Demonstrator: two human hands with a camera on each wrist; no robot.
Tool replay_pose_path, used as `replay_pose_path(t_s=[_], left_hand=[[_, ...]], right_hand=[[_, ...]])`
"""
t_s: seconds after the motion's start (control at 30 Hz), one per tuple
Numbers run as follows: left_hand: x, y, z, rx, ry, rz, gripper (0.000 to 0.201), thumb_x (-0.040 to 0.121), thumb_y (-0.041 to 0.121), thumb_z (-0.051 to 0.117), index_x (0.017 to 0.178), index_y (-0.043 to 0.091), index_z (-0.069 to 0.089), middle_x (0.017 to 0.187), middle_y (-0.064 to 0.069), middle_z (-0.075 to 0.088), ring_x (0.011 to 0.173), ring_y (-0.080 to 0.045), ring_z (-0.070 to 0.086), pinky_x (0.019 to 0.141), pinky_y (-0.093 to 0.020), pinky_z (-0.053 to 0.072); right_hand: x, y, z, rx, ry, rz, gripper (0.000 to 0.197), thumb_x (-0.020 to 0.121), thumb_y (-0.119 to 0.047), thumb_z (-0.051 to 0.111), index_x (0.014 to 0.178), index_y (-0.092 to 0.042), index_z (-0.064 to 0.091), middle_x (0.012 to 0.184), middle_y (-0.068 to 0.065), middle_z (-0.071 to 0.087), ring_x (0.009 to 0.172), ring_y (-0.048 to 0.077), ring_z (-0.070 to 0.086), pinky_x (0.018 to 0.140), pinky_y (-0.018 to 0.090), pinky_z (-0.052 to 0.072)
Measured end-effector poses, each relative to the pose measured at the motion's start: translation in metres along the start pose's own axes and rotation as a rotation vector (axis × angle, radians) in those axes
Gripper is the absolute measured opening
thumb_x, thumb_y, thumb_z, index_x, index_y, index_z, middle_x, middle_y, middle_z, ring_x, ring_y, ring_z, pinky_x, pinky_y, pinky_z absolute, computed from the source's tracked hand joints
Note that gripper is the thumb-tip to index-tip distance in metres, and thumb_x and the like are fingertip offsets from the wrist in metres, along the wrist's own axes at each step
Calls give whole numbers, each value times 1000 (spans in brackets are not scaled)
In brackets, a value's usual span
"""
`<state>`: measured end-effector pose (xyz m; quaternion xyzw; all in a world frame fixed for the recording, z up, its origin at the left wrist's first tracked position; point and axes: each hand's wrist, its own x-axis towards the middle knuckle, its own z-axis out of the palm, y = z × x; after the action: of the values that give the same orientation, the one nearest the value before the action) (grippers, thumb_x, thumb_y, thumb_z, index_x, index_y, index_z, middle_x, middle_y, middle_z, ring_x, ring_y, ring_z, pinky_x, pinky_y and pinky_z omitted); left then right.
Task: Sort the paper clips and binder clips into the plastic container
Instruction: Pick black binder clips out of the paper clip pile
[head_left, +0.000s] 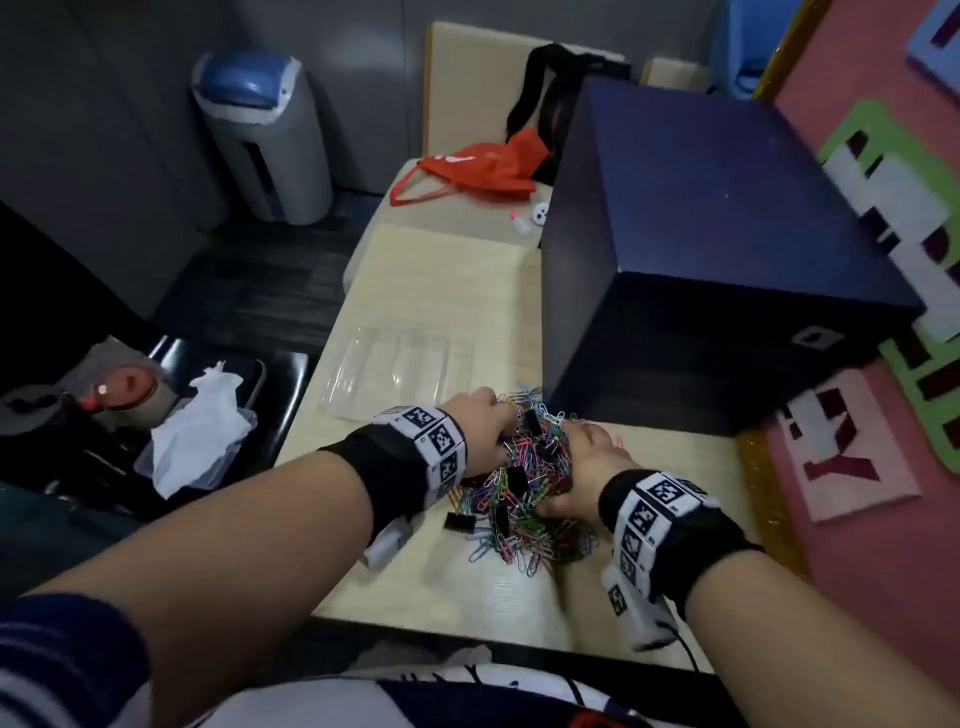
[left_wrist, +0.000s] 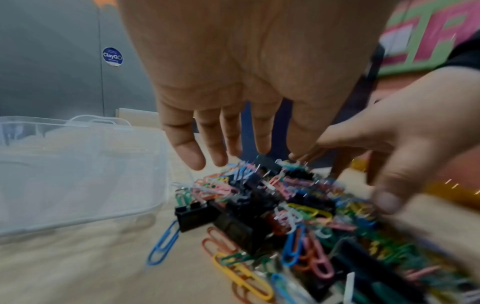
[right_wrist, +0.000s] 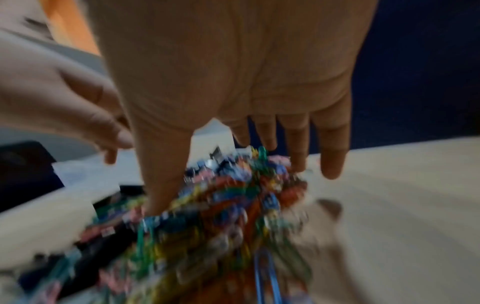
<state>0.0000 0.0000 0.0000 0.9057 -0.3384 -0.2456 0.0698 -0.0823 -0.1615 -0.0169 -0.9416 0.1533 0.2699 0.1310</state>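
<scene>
A heap of coloured paper clips (head_left: 540, 499) mixed with black binder clips (head_left: 515, 479) lies on the pale table near its front edge. My left hand (head_left: 493, 423) reaches over the heap's left side, its straight fingers (left_wrist: 185, 148) hovering just above the clips. My right hand (head_left: 569, 467) flanks the right side, fingers straight, with its thumb (right_wrist: 161, 185) pressed into the blurred heap (right_wrist: 228, 205). Neither hand visibly holds a clip. The clear plastic container (head_left: 397, 366) sits empty just left of and behind the heap, close to my left hand (left_wrist: 233, 153). One binder clip (left_wrist: 194, 215) and a blue paper clip (left_wrist: 163, 244) lie at the heap's near-left edge.
A large dark blue box (head_left: 701, 249) stands right behind the heap and fills the table's right side. A red bag (head_left: 483, 169) lies at the far end. The table's left edge (head_left: 322, 374) drops to a chair holding tissue (head_left: 202, 431). A pink board (head_left: 857, 467) borders the right.
</scene>
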Motion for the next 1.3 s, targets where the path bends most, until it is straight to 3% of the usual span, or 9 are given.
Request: replay_pose_path(t_s=[0.13, 0.3, 0.4, 0.53, 0.67, 0.9, 1.1, 1.23, 1.3], left_hand=[[12, 0, 8, 80, -27, -11, 60, 91, 34, 54, 146, 26, 32, 144, -5, 39, 121, -29, 50, 97, -41, 47], [20, -5, 15, 136, -133, 5, 46, 90, 34, 55, 134, 21, 49, 131, -7, 47, 115, -28, 52, 96, -41, 47], [19, -11, 6, 166, -26, -9, 39, 89, 34, 55, 126, 24, 53, 124, -4, 48, 110, -27, 52, 86, -41, 48], [17, -26, -4, 171, 246, -230, 39, 86, 29, 59, 122, 22, 47, 120, -6, 45, 109, -27, 45, 87, -42, 43], [15, -42, -2, 147, 234, -412, 38, 89, 35, 57, 120, 17, 43, 112, -4, 54, 103, -25, 53, 83, -40, 41], [13, -40, 0, 164, 183, -256, 31, 84, 4, 47, 114, 14, 46, 107, -4, 59, 101, -27, 52, 86, -41, 38], [6, -11, 1, 147, 352, -81, 37, 84, 24, 54, 120, 19, 49, 113, -4, 50, 104, -26, 47, 86, -42, 39], [-1, 37, 20, 253, 186, 273, 37, 86, 26, 53, 122, 17, 52, 117, -6, 50, 110, -27, 46, 86, -43, 40], [0, 57, 35, 305, 82, 358, 57, 82, 40, 63, 131, 17, 45, 128, -7, 47, 116, -27, 44, 91, -45, 40]], right_hand=[[-1, -5, 14, -1, -20, 77, 117, 68, -60, 74, 152, -28, -2, 159, 1, 1, 145, 35, 9, 116, 45, 19], [3, -12, 24, 135, 120, 109, 80, 78, -41, 72, 141, -22, 26, 145, 10, 26, 132, 34, 31, 107, 41, 34], [4, -13, 23, 166, 157, 120, 56, 84, -27, 67, 131, -24, 36, 136, 8, 34, 122, 32, 43, 100, 38, 39], [7, -10, 16, 225, 178, 159, 41, 86, -5, 55, 121, -23, 44, 127, 6, 43, 110, 27, 50, 94, 32, 42], [7, -4, 11, 288, 241, 200, 36, 87, -1, 51, 117, -22, 50, 122, 5, 47, 98, 23, 52, 85, 26, 41], [6, 14, 10, 377, 409, 281, 30, 87, -3, 51, 107, -24, 58, 114, 5, 51, 80, 19, 47, 73, 23, 37], [4, 35, 9, 359, 389, 336, 29, 88, -3, 51, 107, -24, 58, 113, 6, 50, 80, 20, 47, 72, 24, 37], [0, 46, 12, 319, 306, 330, 35, 87, 2, 46, 108, -24, 57, 115, 7, 49, 82, 21, 49, 73, 23, 38], [-3, 51, 11, 314, 290, 317, 32, 88, -1, 47, 109, -23, 57, 116, 7, 50, 85, 21, 50, 76, 21, 36]])
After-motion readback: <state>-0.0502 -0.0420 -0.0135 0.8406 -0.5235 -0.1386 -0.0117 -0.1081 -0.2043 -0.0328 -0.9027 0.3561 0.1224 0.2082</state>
